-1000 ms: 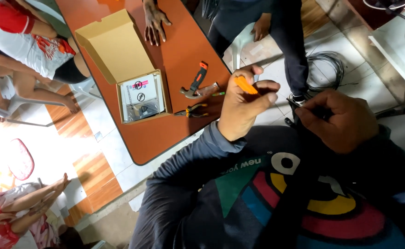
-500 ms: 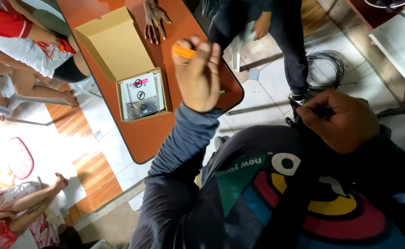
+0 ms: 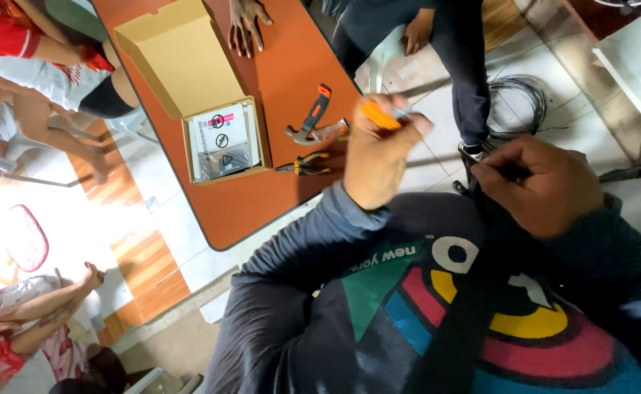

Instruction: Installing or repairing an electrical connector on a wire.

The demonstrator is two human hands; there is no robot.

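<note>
Above the near edge of the orange table (image 3: 277, 190), the left hand (image 3: 379, 157) is raised with its fingers clenched around an orange-handled tool (image 3: 377, 114). Right of the table, the right hand (image 3: 539, 186) grips a black cable (image 3: 481, 171) against the dark sweatshirt. On the table lie a claw hammer (image 3: 313, 124), pliers (image 3: 304, 165) and an open cardboard box (image 3: 189, 80).

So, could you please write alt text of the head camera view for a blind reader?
The person's left hand holds a small orange-handled tool above an orange table, while the right hand grips a dark cable. On the table lie a hammer, pliers and an open cardboard box.
</note>
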